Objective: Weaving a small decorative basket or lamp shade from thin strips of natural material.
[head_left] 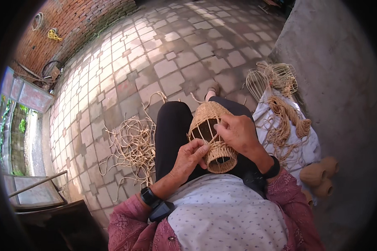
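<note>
A half-woven straw-coloured basket [210, 111] lies across my lap, its round open rim [221, 164] toward me. Bare ribs span a gap between its woven far body and the woven band near the rim. My left hand [192, 154] is closed at the left of that band, thumb and forefinger pinched at the weave. Across the gap, my right hand [238, 133] pinches a strand [213, 138] that runs over the ribs. The left fingertips partly hide the band's left side.
A tangled heap of cord [134, 144] lies on the paving left of my legs. To the right, cord hanks [280, 121] rest on a white cloth [310, 146], with wire-like frames [282, 77] beyond and several clay-coloured pots [313, 174] by the grey wall [335, 75].
</note>
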Demonstrator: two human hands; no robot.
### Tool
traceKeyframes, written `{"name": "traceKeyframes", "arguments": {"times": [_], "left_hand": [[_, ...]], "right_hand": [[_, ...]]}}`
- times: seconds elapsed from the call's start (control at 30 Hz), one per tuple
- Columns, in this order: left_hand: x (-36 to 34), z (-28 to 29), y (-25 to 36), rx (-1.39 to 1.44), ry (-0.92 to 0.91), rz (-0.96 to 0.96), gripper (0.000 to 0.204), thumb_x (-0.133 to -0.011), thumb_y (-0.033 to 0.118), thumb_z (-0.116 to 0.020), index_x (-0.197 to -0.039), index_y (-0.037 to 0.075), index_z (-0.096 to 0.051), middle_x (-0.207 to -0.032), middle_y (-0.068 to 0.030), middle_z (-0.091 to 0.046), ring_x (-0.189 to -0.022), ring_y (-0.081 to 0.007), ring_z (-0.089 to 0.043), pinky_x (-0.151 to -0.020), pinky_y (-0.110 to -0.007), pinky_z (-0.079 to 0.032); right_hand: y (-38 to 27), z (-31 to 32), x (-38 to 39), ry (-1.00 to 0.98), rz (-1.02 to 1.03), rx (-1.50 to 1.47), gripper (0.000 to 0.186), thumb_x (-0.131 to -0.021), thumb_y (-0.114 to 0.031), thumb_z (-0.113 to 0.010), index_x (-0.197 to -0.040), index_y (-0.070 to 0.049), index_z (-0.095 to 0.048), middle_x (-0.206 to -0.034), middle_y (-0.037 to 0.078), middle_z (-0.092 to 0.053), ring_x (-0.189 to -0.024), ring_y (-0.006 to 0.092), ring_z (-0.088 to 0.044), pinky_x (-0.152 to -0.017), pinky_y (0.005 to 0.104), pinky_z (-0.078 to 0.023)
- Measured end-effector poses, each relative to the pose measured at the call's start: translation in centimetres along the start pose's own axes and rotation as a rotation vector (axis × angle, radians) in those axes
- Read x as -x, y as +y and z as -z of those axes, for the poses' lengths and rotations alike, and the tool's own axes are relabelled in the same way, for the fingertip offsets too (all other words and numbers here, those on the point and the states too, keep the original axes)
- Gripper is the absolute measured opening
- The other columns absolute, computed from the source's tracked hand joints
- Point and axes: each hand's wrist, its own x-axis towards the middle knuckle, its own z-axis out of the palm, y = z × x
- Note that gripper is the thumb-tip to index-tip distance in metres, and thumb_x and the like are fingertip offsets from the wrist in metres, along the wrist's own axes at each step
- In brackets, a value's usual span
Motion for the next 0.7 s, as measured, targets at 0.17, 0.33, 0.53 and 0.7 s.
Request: {"name": "traceKeyframes", "arguments": {"times": [0.17, 0.33, 0.53, 0.7], "left_hand": [[0.0, 1.1, 1.2, -0.222, 0.141, -0.113, 0.016, -0.094, 0.018, -0.058, -0.102, 0.005, -0.061, -0.079, 0.0003, -0.061, -0.057, -0.0056, -0.054, -0.052, -0.018, -0.046], [-1.6, 0.3, 3.0, -0.748, 0.208, -0.757, 0.01, -0.086, 0.009, -0.065, -0.094, 0.004, -0.064, -0.069, -0.0015, -0.056, -0.053, -0.0069, -0.047, -0.05, -0.023, -0.04], [-2.3, -0.5, 2.4, -0.755, 0.083, -0.526, 0.013, -0.085, 0.013, -0.064, -0.09, 0.001, -0.063, -0.068, -0.0058, -0.062, -0.06, -0.0095, -0.057, -0.056, -0.026, -0.046], [-1.0, -0.6, 0.7, -0.754, 0.124, -0.475, 0.012, -0.083, 0.011, -0.065, -0.086, 0.001, -0.062, -0.067, -0.0051, -0.061, -0.06, -0.0078, -0.056, -0.056, -0.025, -0.046]], "right_hand": [[1.8, 0.0, 2.2, -0.028, -0.271, -0.589, 0.013, -0.084, -0.013, -0.064, -0.077, -0.003, -0.058, -0.063, -0.002, -0.056, -0.053, 0.0049, -0.052, -0.047, 0.0218, -0.04], [3.4, 1.3, 3.8, -0.031, -0.466, -1.072, 0.012, -0.091, -0.016, -0.062, -0.094, -0.005, -0.058, -0.073, 0.001, -0.062, -0.058, 0.0053, -0.057, -0.052, 0.0172, -0.045], [2.9, 2.1, 1.3, 0.011, -0.264, -1.116, 0.012, -0.092, -0.012, -0.06, -0.1, -0.004, -0.056, -0.082, 0.003, -0.063, -0.069, 0.0071, -0.06, -0.06, 0.0186, -0.048], [1.7, 0.5, -0.3, -0.161, -0.108, -1.051, 0.012, -0.092, -0.011, -0.058, -0.102, -0.005, -0.057, -0.085, 0.003, -0.064, -0.071, 0.0074, -0.06, -0.066, 0.02, -0.048]]}}
